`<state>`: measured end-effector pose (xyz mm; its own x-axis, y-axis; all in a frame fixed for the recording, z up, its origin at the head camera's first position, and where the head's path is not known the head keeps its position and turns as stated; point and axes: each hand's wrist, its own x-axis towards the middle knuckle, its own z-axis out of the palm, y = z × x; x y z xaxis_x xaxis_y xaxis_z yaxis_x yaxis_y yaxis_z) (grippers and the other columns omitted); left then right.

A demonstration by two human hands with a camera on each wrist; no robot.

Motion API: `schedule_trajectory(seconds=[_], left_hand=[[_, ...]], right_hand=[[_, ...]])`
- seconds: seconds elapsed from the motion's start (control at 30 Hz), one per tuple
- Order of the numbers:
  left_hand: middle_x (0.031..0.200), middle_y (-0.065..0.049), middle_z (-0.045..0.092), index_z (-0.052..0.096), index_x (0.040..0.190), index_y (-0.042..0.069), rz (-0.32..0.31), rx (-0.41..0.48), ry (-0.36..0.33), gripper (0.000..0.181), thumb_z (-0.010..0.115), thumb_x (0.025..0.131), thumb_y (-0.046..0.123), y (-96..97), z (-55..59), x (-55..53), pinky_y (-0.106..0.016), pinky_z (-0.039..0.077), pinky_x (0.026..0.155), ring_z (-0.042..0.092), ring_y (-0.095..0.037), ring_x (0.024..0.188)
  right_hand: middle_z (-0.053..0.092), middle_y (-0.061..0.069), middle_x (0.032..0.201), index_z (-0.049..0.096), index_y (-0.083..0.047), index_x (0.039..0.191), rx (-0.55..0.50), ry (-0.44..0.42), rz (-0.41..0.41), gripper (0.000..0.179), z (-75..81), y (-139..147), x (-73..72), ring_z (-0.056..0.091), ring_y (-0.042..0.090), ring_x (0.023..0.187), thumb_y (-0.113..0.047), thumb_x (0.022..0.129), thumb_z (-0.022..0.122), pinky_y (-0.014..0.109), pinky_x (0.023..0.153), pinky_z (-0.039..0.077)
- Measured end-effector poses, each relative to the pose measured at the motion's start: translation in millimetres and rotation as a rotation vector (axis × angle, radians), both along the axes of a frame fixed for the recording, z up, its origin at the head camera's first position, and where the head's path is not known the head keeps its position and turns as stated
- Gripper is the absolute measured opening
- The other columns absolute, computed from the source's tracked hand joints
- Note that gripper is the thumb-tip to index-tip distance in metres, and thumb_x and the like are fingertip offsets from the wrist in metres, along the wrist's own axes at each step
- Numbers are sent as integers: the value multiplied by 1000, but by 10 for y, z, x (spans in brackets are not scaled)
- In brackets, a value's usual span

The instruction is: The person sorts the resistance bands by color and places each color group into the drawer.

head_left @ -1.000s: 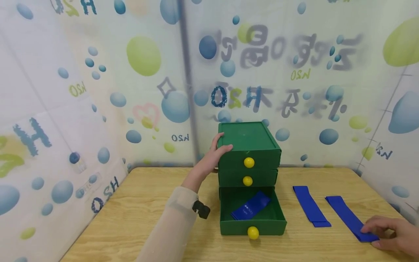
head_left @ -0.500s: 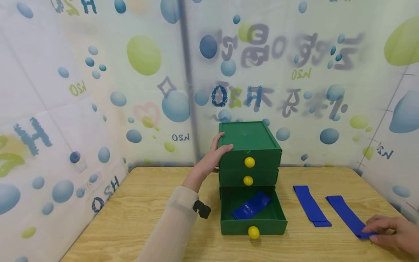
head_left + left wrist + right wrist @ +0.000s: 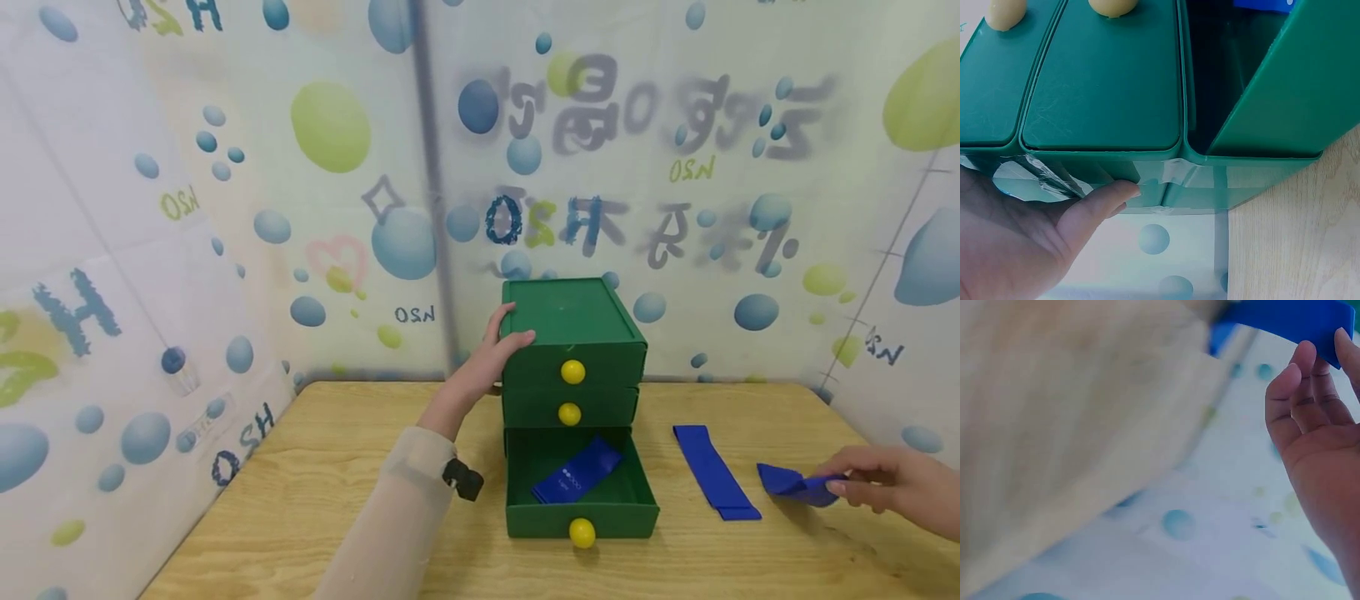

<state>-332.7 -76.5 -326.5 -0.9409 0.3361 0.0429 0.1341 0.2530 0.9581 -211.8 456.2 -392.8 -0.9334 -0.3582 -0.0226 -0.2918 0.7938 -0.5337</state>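
My right hand (image 3: 888, 483) pinches one end of a blue resistance band (image 3: 798, 486) between thumb and fingers, raised off the table. The band (image 3: 1291, 322) sags and folds, its far end blurred in the right wrist view. My left hand (image 3: 491, 358) rests against the upper left side of a green drawer cabinet (image 3: 573, 312), with thumb and a finger over its top edge. The cabinet's bottom drawer (image 3: 622, 521) is pulled out. Inside lies a blue band (image 3: 577, 473) printed "Light". Another flat blue band (image 3: 716, 472) lies on the table right of the cabinet.
The upper two drawers, with yellow knobs (image 3: 572, 372), are closed. A third yellow knob (image 3: 582, 533) juts from the open drawer's front. The wooden table (image 3: 337, 475) ends against a patterned curtain (image 3: 337, 233) at the back and sides.
The right hand has picked its blue band up from the table, and the band now bends in the air. The left hand and the cabinet have stayed in place.
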Motion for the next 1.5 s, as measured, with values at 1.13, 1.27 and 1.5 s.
schedule_trajectory(seconds=[1.13,1.27,1.5], left_hand=[[180,-2,11,11,160,63,16,-1,-1,78,56,97,73,-3,-15,10,-78,43,111,37,-46,155],[180,-2,11,11,159,63,18,-2,3,78,56,97,73,-4,-11,10,-78,43,111,37,-46,155],[180,-2,10,11,159,64,12,-8,2,77,56,97,74,2,-7,-1,-78,43,111,36,-45,155]], right_hand=[[78,12,100,67,-4,132,-347,-140,336,27,799,-1819,-173,80,23,88,-18,112,55,35,78,67],[76,12,96,68,-3,132,-355,-141,327,27,769,-1954,-214,80,23,86,-18,112,56,33,77,67],[76,14,103,67,1,129,-375,-169,294,27,688,-2179,-288,79,25,93,-17,111,56,32,84,66]])
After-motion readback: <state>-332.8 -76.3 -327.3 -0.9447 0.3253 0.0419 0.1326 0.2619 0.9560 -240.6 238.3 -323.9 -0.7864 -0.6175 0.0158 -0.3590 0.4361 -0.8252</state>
